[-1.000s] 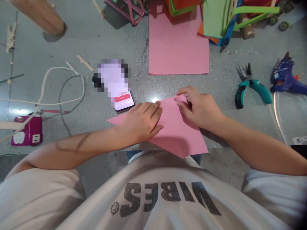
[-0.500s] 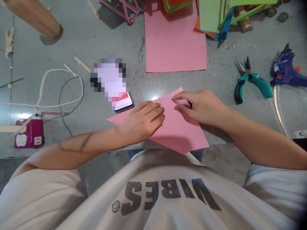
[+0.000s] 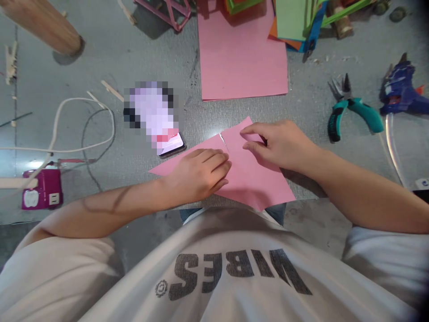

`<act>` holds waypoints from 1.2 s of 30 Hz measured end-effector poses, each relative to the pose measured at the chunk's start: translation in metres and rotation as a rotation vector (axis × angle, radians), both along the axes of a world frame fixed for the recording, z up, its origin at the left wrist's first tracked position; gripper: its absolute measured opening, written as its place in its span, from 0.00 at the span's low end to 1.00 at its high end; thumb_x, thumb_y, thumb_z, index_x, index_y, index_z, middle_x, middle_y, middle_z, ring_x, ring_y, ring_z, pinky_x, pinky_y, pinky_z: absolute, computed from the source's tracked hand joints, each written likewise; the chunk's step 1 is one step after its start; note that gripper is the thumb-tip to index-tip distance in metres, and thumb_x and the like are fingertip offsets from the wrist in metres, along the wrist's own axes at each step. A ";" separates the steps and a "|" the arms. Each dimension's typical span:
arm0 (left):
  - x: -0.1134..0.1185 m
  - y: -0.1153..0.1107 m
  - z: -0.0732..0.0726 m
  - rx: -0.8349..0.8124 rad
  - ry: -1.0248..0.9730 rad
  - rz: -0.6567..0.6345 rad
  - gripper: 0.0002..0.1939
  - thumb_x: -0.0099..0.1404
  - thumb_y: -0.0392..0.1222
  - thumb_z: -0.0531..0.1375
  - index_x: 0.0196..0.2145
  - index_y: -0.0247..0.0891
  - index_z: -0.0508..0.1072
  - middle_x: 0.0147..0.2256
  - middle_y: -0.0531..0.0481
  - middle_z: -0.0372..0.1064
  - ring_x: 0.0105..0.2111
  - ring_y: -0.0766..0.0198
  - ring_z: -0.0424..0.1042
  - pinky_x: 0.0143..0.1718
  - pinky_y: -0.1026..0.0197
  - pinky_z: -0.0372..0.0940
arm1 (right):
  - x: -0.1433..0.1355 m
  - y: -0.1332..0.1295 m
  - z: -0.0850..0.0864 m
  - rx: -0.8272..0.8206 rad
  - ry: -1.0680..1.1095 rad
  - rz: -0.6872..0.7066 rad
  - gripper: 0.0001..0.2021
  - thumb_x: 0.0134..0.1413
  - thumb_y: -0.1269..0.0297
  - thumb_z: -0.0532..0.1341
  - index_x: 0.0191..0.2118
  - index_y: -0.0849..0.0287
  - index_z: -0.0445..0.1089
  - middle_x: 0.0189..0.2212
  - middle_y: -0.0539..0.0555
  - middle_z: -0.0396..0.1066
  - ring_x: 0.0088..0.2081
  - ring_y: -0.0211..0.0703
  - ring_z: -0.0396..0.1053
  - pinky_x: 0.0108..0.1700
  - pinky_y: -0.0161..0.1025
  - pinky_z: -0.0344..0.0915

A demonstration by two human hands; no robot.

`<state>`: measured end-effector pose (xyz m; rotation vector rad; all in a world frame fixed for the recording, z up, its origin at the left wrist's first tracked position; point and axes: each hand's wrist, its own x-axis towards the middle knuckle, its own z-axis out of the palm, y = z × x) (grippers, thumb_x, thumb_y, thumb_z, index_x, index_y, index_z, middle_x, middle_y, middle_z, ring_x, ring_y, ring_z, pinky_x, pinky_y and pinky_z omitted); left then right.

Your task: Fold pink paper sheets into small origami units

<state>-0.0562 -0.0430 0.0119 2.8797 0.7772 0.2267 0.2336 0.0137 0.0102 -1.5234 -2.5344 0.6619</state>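
Note:
A pink paper sheet (image 3: 258,179) lies at an angle on the grey table's front edge, its near corner past the edge. A narrow slit runs into it from the far edge, between my hands. My left hand (image 3: 201,174) rests on the left part of the sheet, fingers pressed together and bent over the paper just left of the slit. To the right, my right hand (image 3: 275,143) pinches the sheet between thumb and index finger near its far right side, where the paper bulges up a little. A phone (image 3: 172,144) lies just beyond my left hand.
More pink paper (image 3: 243,71) lies farther back, beside green sheets (image 3: 291,20). Teal pliers (image 3: 355,109) and a blue glue gun (image 3: 402,89) are at the right. On the left are a white cable (image 3: 56,120), a magenta box (image 3: 43,190) and a wooden cylinder (image 3: 50,29).
The slit in the pink sheet has widened from a thin line to a visible gap. My left hand has shifted slightly toward me; my right hand keeps its pinch.

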 end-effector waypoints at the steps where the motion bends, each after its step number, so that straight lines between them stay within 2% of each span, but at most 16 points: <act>1: 0.000 0.000 -0.001 0.003 -0.001 0.001 0.16 0.84 0.45 0.60 0.60 0.33 0.78 0.61 0.35 0.81 0.63 0.45 0.80 0.63 0.43 0.77 | 0.001 0.000 -0.001 0.000 -0.001 -0.003 0.14 0.72 0.53 0.64 0.55 0.45 0.83 0.36 0.55 0.85 0.38 0.59 0.79 0.41 0.49 0.64; 6: 0.000 -0.004 -0.002 0.064 -0.008 0.004 0.20 0.83 0.49 0.62 0.61 0.30 0.78 0.59 0.32 0.81 0.62 0.42 0.80 0.60 0.42 0.77 | 0.004 0.000 0.002 0.024 -0.009 -0.007 0.15 0.71 0.53 0.65 0.58 0.44 0.82 0.36 0.54 0.85 0.37 0.57 0.78 0.38 0.47 0.60; 9: 0.000 -0.007 -0.002 0.106 -0.007 0.024 0.21 0.83 0.49 0.61 0.60 0.27 0.78 0.57 0.29 0.81 0.59 0.39 0.81 0.57 0.40 0.79 | 0.008 0.001 0.011 0.002 -0.001 0.023 0.25 0.66 0.47 0.70 0.65 0.45 0.80 0.34 0.52 0.83 0.36 0.56 0.77 0.38 0.46 0.59; 11: 0.000 -0.009 -0.006 0.135 -0.042 0.027 0.18 0.83 0.46 0.62 0.59 0.27 0.78 0.57 0.28 0.81 0.59 0.39 0.81 0.58 0.39 0.79 | 0.010 0.002 0.016 -0.037 0.007 0.062 0.30 0.64 0.45 0.72 0.68 0.47 0.78 0.33 0.52 0.83 0.37 0.56 0.78 0.40 0.46 0.61; 13: 0.000 -0.011 -0.011 0.160 -0.104 -0.034 0.13 0.82 0.39 0.62 0.58 0.30 0.79 0.59 0.32 0.82 0.61 0.43 0.81 0.62 0.42 0.78 | 0.012 0.003 0.017 -0.070 0.003 0.092 0.30 0.65 0.47 0.71 0.69 0.48 0.78 0.33 0.53 0.83 0.38 0.56 0.79 0.41 0.45 0.62; 15: 0.000 -0.014 -0.016 0.157 -0.149 -0.107 0.13 0.81 0.34 0.62 0.59 0.34 0.79 0.61 0.37 0.82 0.63 0.48 0.81 0.64 0.45 0.78 | 0.012 0.004 0.015 -0.085 -0.008 0.104 0.27 0.67 0.50 0.70 0.68 0.48 0.79 0.35 0.53 0.84 0.39 0.55 0.79 0.41 0.45 0.62; 19: 0.001 -0.018 -0.022 0.099 -0.156 -0.110 0.14 0.82 0.36 0.63 0.62 0.35 0.78 0.63 0.38 0.82 0.63 0.49 0.82 0.65 0.44 0.79 | 0.010 0.004 0.009 -0.090 -0.017 0.115 0.22 0.68 0.54 0.68 0.65 0.47 0.80 0.37 0.53 0.86 0.40 0.55 0.80 0.43 0.45 0.62; 24: 0.001 -0.019 -0.019 0.065 -0.163 -0.107 0.14 0.82 0.38 0.63 0.61 0.34 0.77 0.62 0.36 0.82 0.62 0.48 0.82 0.64 0.43 0.79 | 0.010 0.004 0.009 -0.115 -0.044 0.119 0.22 0.68 0.56 0.67 0.66 0.46 0.80 0.39 0.54 0.86 0.40 0.55 0.80 0.42 0.44 0.60; 31: -0.001 -0.018 -0.013 0.050 -0.057 -0.067 0.15 0.81 0.35 0.62 0.62 0.38 0.78 0.63 0.35 0.81 0.65 0.44 0.79 0.64 0.39 0.78 | 0.016 0.006 0.015 -0.130 -0.032 0.136 0.33 0.66 0.48 0.70 0.73 0.46 0.74 0.43 0.55 0.88 0.43 0.59 0.80 0.41 0.45 0.61; 34: -0.001 -0.018 -0.017 0.008 -0.138 -0.163 0.17 0.80 0.32 0.63 0.63 0.39 0.78 0.63 0.36 0.80 0.64 0.48 0.79 0.68 0.38 0.76 | 0.016 0.005 0.017 -0.145 -0.020 0.170 0.32 0.63 0.48 0.72 0.71 0.44 0.76 0.47 0.54 0.88 0.44 0.59 0.81 0.42 0.45 0.62; 36: 0.000 -0.018 -0.021 -0.029 -0.198 -0.232 0.19 0.79 0.31 0.65 0.64 0.39 0.78 0.62 0.38 0.81 0.64 0.50 0.79 0.70 0.39 0.75 | 0.016 0.005 0.016 -0.153 -0.019 0.185 0.29 0.63 0.51 0.72 0.69 0.43 0.79 0.46 0.53 0.89 0.43 0.57 0.81 0.41 0.44 0.61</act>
